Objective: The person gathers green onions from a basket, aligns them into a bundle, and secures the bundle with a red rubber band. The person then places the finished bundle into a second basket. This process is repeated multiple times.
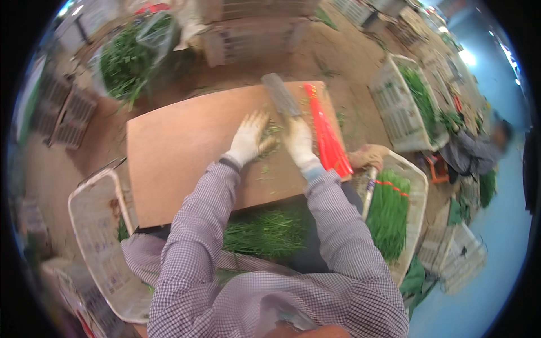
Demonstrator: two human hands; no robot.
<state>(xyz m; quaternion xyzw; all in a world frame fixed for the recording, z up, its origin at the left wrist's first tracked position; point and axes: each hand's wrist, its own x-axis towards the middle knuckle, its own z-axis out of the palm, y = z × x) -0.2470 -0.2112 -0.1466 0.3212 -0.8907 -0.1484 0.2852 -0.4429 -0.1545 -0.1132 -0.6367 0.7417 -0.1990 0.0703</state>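
Both my hands wear white gloves with stained fingers and reach over a tan board (181,148). My left hand (250,136) rests on the board with its thumb apart from the fingers, around small cut green trimmings (270,139). In my right hand (298,137) is a grey flat-bladed tool (281,95), its blade pointing away past the board's far edge; the handle is hidden in my grip. Beside that hand lies a fan of red plastic ties (327,131). Loose green chive-like leaves (266,234) lie in my lap, below the board's near edge.
To the right, a white plastic crate (416,219) holds a tied green bundle (388,215). Another crate (105,253) stands at the left. Beyond the board are a bag of greens (127,59) and stacked crates (255,40). A person (475,148) sits at the far right near a crate (399,114).
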